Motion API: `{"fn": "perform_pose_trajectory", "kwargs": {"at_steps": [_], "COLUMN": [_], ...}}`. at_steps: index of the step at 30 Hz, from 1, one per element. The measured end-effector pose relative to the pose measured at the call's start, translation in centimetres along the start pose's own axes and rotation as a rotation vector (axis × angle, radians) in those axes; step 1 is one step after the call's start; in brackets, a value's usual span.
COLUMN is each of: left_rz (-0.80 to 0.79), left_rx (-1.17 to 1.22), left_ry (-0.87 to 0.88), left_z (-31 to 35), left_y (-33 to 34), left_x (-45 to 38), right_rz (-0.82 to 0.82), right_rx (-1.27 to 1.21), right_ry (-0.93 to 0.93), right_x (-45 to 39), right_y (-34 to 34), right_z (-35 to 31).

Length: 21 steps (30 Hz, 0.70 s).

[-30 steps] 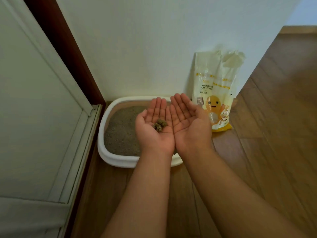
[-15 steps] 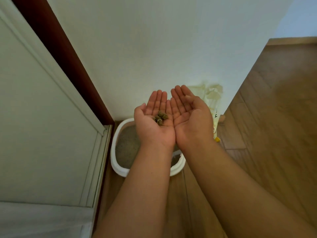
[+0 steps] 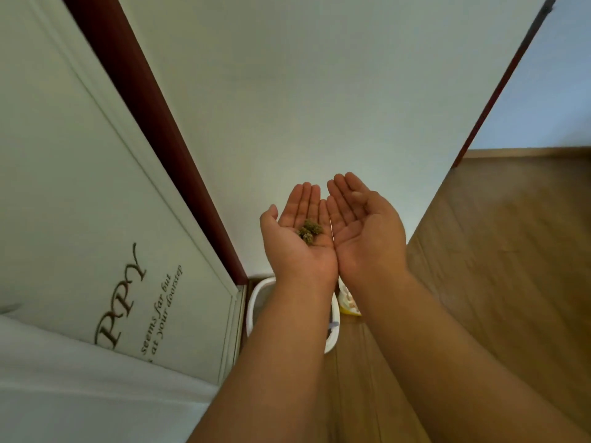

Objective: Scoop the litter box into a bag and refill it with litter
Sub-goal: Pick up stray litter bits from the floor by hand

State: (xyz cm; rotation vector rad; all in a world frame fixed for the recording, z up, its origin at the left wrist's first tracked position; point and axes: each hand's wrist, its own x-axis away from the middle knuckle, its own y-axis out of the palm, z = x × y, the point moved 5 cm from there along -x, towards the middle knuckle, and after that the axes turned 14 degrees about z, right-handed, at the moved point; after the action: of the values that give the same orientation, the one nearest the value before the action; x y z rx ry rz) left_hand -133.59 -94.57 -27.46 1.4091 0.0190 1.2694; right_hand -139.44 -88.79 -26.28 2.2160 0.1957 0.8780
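Both palms face up, side by side with their edges touching, raised in front of the white wall (image 3: 287,91). The left hand (image 3: 299,238) lies flat and open as a grip, fingers straight, carrying a small clump (image 3: 309,231) of soiled litter in the hollow of the palm. The right hand (image 3: 361,225) is likewise open and holds nothing; its fingers are gently cupped.

The litter box (image 3: 256,302) sits on the wooden floor (image 3: 495,266) below the forearms, mostly hidden by them; only parts of its white rim show. Just beside it, to the right, a sliver of the yellow litter bag (image 3: 347,303) peeks out between the wrists. A white door (image 3: 96,187) with lettering stands at the left.

The step in hand looks like the scooping stage: waste lifted out, not yet bagged. No waste bag is in view, so the next move calls for finding one and keeping the left palm level on the way, since the clump rests loose and could roll off at the slightest tilt. Refilling seems still to come.
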Motion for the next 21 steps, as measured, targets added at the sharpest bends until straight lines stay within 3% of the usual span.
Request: {"fn": "perform_pose_trajectory", "kwargs": {"at_steps": [4, 9, 21], "left_rz": [-0.046, -0.099, -0.190], "left_rx": [-0.047, -0.096, -0.217], "left_ry": [0.009, 0.012, -0.061], "left_z": [0.4, -2.4, -9.8], "left_y": [5.4, 7.3, 7.9], "left_x": [8.5, 15.7, 22.3], "right_rz": [-0.026, -0.046, -0.013], "right_rx": [-0.023, -0.036, -0.049], "right_ry": [-0.049, -0.113, -0.244], "right_x": [6.8, 11.7, 15.5], "right_y": [3.6, 2.8, -2.0], "right_z": [-6.4, -12.5, -20.6]}}
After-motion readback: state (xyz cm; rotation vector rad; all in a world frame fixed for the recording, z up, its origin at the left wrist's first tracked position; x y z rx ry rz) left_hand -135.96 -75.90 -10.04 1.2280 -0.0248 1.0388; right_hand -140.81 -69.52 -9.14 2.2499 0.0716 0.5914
